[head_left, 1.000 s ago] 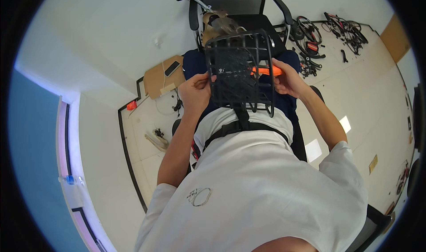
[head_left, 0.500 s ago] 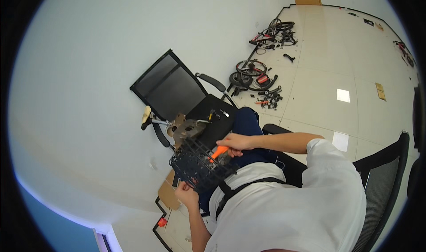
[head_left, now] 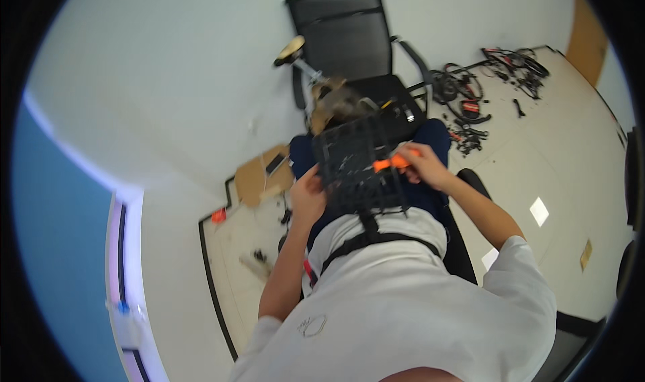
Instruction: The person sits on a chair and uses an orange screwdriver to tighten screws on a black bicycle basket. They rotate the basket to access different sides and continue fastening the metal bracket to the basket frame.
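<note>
On my lap lies a black open-framed basket [head_left: 349,180], with small parts inside that blur too much to name. My left hand [head_left: 308,195] grips the basket's left edge, its fingers closed. In my right hand [head_left: 423,163] is an orange-handled screwdriver [head_left: 390,161], held over the basket's right side and pointing left into it. The tool's tip is hard to make out. Just beyond the basket, a brown, curved piece [head_left: 336,106] leans at the chair seat's front left, beside a bicycle saddle on a silver post [head_left: 292,49].
A black mesh office chair [head_left: 342,39] faces me, with small hand tools [head_left: 396,108] on its seat. Bicycle wheels and loose parts [head_left: 463,106] cover the floor at right. A cardboard sheet with a phone [head_left: 252,180] lies at left, near the wall.
My view has turned, so the chair and floor parts sit higher and further right. Both hands stay on the basket and the screwdriver; the right hand's tool now lies more level.
</note>
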A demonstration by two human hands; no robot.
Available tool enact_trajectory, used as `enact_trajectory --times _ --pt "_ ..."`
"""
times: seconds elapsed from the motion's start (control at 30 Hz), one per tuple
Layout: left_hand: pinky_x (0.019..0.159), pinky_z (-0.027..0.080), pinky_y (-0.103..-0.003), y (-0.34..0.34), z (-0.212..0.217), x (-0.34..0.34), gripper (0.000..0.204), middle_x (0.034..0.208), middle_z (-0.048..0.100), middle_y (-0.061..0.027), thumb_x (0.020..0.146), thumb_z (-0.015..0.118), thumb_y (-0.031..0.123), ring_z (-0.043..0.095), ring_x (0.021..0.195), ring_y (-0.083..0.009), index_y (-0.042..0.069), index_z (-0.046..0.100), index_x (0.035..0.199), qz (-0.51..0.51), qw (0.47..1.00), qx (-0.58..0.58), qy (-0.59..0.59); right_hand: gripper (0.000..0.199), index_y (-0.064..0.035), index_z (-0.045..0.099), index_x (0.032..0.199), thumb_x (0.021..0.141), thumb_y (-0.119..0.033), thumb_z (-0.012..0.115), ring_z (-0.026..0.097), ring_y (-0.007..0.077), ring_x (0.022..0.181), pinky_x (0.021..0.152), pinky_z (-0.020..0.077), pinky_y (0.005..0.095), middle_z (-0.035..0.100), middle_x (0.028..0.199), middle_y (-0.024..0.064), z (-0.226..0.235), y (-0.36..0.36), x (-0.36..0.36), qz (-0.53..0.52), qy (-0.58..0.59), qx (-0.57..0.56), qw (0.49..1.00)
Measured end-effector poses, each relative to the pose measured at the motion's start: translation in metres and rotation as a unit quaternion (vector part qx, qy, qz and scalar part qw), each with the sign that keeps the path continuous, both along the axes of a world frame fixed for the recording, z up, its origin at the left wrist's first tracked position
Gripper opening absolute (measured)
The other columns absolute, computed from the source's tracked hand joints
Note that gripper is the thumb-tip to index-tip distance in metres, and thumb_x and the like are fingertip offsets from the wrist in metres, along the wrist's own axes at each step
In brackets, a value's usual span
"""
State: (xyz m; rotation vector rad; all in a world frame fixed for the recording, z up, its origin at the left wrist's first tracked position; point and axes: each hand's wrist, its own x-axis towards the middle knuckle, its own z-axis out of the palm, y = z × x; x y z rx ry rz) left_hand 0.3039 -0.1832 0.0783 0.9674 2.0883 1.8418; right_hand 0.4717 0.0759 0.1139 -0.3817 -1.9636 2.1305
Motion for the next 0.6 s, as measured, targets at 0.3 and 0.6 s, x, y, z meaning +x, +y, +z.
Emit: enact_trajectory --times 0.3,0.6 --pt "0.063 0.051 -0.023 -0.001 0.011 0.009 0.052 0.080 0.066 -0.0070 0.082 0.078 0.011 0.065 0.071 -0.0093 -0.005 0.056 0.127 -0.008 1.000 0.018 -0.020 0.031 -0.0044 0.055 0.091 0.100 -0.034 0.053 0.045 0.0064 0.046 0.042 0.0373 0.0213 0.056 0.067 0.0048 0.006 0.007 -0.010 -0.003 0.024 0.008 1.000" --pt "0.065 0.052 -0.023 0.000 0.017 0.007 0.051 0.082 0.069 -0.0087 0.082 0.079 0.018 0.066 0.072 -0.0102 -0.004 0.059 0.124 -0.017 1.000 0.008 -0.023 0.030 -0.0043 0.055 0.092 0.101 -0.033 0.051 0.042 0.0058 0.048 0.045 0.0370 0.0216 0.055 0.068 0.0034 0.017 0.015 -0.008 -0.026 0.061 -0.001 0.998"
